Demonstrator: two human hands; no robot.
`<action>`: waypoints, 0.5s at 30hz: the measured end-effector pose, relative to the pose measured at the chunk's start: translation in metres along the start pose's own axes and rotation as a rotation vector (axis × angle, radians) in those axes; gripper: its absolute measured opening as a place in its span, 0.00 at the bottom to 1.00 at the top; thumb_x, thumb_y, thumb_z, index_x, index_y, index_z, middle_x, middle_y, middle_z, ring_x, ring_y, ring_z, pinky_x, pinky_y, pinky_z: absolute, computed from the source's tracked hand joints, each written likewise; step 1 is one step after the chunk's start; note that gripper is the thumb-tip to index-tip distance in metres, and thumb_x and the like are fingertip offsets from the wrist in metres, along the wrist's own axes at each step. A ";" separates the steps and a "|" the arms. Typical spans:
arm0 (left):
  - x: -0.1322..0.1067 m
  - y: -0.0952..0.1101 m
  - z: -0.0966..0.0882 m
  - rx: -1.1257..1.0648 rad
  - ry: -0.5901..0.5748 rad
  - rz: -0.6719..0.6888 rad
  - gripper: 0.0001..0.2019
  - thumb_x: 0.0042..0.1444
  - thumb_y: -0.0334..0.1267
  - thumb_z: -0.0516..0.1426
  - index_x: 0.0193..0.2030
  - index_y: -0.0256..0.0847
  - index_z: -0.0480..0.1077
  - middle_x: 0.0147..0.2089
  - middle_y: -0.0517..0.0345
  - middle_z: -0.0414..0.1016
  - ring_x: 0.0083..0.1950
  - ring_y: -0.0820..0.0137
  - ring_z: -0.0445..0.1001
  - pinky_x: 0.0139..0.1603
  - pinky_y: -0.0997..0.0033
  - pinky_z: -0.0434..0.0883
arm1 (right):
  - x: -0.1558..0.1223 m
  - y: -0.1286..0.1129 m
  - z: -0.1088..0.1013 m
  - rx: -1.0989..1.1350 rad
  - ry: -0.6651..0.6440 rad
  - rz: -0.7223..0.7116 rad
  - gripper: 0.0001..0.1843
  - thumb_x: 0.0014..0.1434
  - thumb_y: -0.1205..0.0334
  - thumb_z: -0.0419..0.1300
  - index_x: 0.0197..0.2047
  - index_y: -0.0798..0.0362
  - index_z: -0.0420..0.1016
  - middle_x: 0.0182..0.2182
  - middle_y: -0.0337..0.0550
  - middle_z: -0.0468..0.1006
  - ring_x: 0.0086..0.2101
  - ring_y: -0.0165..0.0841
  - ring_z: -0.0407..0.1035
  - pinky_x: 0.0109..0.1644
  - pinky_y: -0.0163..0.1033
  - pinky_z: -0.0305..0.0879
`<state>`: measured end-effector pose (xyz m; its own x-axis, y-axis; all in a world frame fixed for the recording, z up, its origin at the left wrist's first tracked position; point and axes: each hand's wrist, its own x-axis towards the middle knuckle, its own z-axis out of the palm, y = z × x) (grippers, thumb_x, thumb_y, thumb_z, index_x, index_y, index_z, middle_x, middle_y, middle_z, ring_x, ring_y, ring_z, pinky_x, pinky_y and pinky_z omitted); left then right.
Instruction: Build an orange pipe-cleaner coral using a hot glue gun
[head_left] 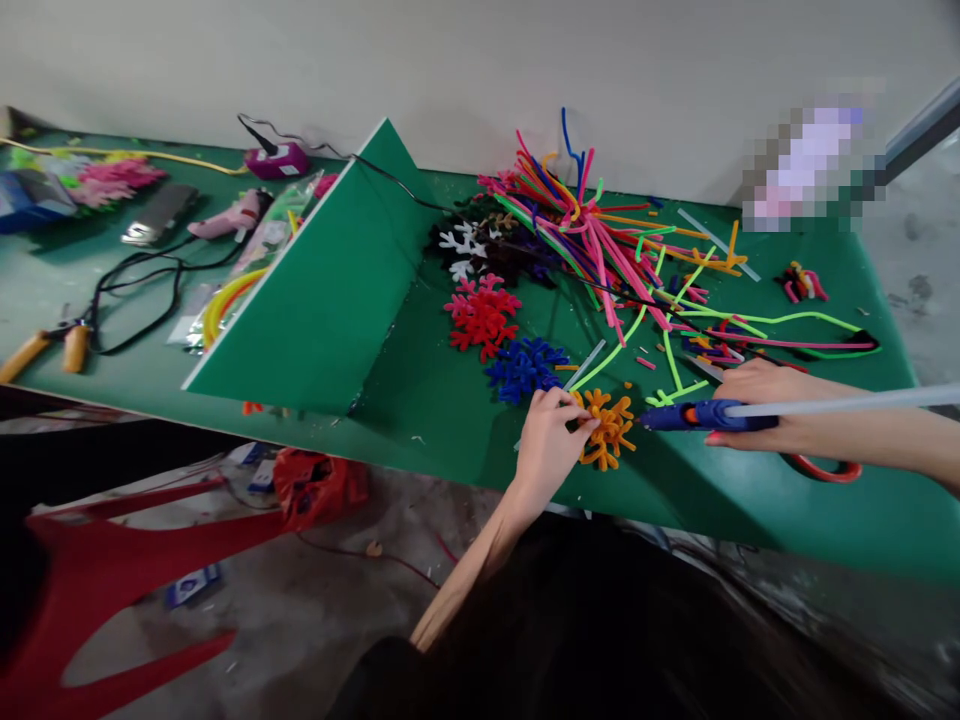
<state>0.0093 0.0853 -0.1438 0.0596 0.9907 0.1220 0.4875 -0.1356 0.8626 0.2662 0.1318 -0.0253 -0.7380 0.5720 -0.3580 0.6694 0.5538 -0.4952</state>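
My left hand (547, 445) pinches an orange pipe-cleaner flower (609, 432) near the green table's front edge. My right hand (757, 405) is closed around a blue glue gun (701, 415) with a clear glue stick (847, 402) sticking out of its back. The gun's nozzle points left at the orange flower, close to it. Just behind my left hand lie a blue pipe-cleaner flower (525, 367) and a red pipe-cleaner flower (482, 315).
A heap of coloured pipe cleaners (600, 240) covers the back of the green table (450, 420). A green divider board (322, 290) stands on the left. Beyond it lie a pink glue gun (229, 218), cables and pliers (45, 348). A red stool (112, 590) stands below left.
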 end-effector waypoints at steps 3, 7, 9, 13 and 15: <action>-0.001 0.005 -0.002 0.098 0.041 0.057 0.02 0.50 0.32 0.66 0.29 0.42 0.79 0.35 0.56 0.70 0.41 0.63 0.65 0.45 0.59 0.68 | -0.001 0.000 -0.001 -0.001 0.015 -0.003 0.30 0.64 0.35 0.46 0.27 0.52 0.68 0.27 0.46 0.74 0.28 0.37 0.62 0.38 0.47 0.57; -0.007 0.013 -0.011 0.188 0.144 0.172 0.03 0.52 0.35 0.65 0.31 0.41 0.77 0.35 0.56 0.68 0.39 0.65 0.65 0.42 0.61 0.69 | -0.003 -0.002 -0.003 0.001 -0.002 0.043 0.29 0.63 0.36 0.47 0.28 0.52 0.68 0.28 0.47 0.74 0.30 0.38 0.62 0.39 0.46 0.56; -0.011 0.015 -0.017 0.178 0.186 0.230 0.01 0.56 0.35 0.63 0.34 0.42 0.77 0.35 0.56 0.69 0.39 0.65 0.65 0.40 0.62 0.69 | -0.003 -0.002 -0.003 0.005 -0.006 0.055 0.27 0.64 0.37 0.49 0.29 0.52 0.68 0.30 0.46 0.74 0.31 0.38 0.62 0.39 0.45 0.56; -0.012 0.014 -0.020 0.295 0.072 0.383 0.06 0.59 0.34 0.60 0.42 0.44 0.78 0.43 0.51 0.73 0.45 0.61 0.65 0.42 0.58 0.67 | -0.002 -0.002 -0.002 -0.003 0.008 0.049 0.27 0.63 0.38 0.50 0.28 0.52 0.69 0.29 0.46 0.74 0.30 0.37 0.62 0.39 0.45 0.56; -0.010 0.010 -0.016 0.369 -0.013 0.419 0.07 0.59 0.36 0.61 0.43 0.45 0.78 0.47 0.50 0.74 0.49 0.58 0.64 0.45 0.54 0.65 | -0.001 -0.002 -0.001 0.006 0.012 0.056 0.26 0.63 0.38 0.50 0.29 0.52 0.70 0.28 0.46 0.74 0.30 0.37 0.63 0.38 0.45 0.57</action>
<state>-0.0004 0.0743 -0.1286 0.3237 0.8530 0.4094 0.6919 -0.5085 0.5125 0.2655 0.1304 -0.0233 -0.6983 0.6093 -0.3757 0.7091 0.5174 -0.4791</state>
